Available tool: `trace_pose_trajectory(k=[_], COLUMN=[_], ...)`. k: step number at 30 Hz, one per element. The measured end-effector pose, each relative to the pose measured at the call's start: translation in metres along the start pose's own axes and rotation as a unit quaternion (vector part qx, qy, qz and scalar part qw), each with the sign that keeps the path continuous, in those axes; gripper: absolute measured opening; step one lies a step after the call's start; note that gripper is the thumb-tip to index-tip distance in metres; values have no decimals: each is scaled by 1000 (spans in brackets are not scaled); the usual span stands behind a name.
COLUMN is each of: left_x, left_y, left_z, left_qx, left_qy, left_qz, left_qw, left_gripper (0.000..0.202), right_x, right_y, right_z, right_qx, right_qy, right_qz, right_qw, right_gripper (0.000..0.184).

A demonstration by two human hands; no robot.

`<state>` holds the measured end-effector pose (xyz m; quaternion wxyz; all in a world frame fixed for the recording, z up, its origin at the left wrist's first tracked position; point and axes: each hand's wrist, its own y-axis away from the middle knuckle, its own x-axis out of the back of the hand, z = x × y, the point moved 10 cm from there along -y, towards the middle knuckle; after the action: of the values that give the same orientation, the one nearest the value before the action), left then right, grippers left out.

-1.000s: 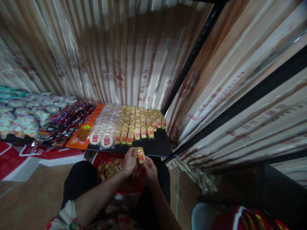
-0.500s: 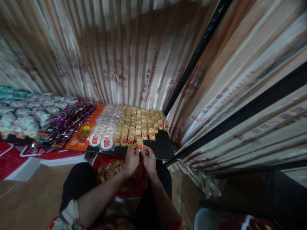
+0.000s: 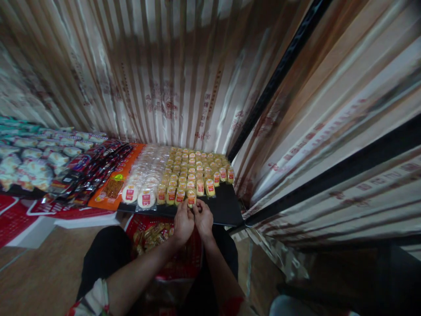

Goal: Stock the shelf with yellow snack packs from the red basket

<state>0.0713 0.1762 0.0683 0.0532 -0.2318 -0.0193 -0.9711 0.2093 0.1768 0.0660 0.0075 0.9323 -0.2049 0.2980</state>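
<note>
Between my two hands is a small wrapped snack cake (image 3: 191, 197), yellow with a red label, at the front end of a row. My left hand (image 3: 184, 221) pinches its left side near the bottom. From the right, the fingertips of my right hand (image 3: 203, 218) close on the same cake. Behind it stand tight rows of matching yellow wrapped cakes (image 3: 190, 170) on a black shelf (image 3: 223, 206). Beneath my forearms, a red basket (image 3: 195, 259) holds more gold-wrapped pieces (image 3: 154, 235).
Left of the cakes lie round white wrapped crackers (image 3: 146, 199), an orange snack bag (image 3: 108, 193), dark packets (image 3: 79, 173) and white packets (image 3: 33, 169). Pleated curtains (image 3: 164, 66) hang behind. A black post (image 3: 276, 83) slants at the right, and a black rail (image 3: 329, 180) runs below it.
Both hands have brought the snack cake slightly forward, closer against the front of its row. The whole view has shifted a little.
</note>
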Motion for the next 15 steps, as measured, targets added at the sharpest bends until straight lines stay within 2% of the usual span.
trace_pose_trajectory(k=[3, 8, 15], left_x=[-4, -5, -12], left_y=[0, 2, 12], left_z=[-2, -4, -2], left_qx=[-9, -37, -129], left_qy=[5, 7, -21], left_qz=[-17, -13, -34], left_qw=[1000, 999, 991], left_gripper=[51, 56, 61], right_x=[-3, -7, -12], right_y=[-3, -6, -9], right_z=[0, -2, 0], right_qx=[1, 12, -1], right_qy=[9, 12, -16], right_qz=[-2, 1, -7], right_qw=[1000, 1000, 1000], right_gripper=[26, 27, 34])
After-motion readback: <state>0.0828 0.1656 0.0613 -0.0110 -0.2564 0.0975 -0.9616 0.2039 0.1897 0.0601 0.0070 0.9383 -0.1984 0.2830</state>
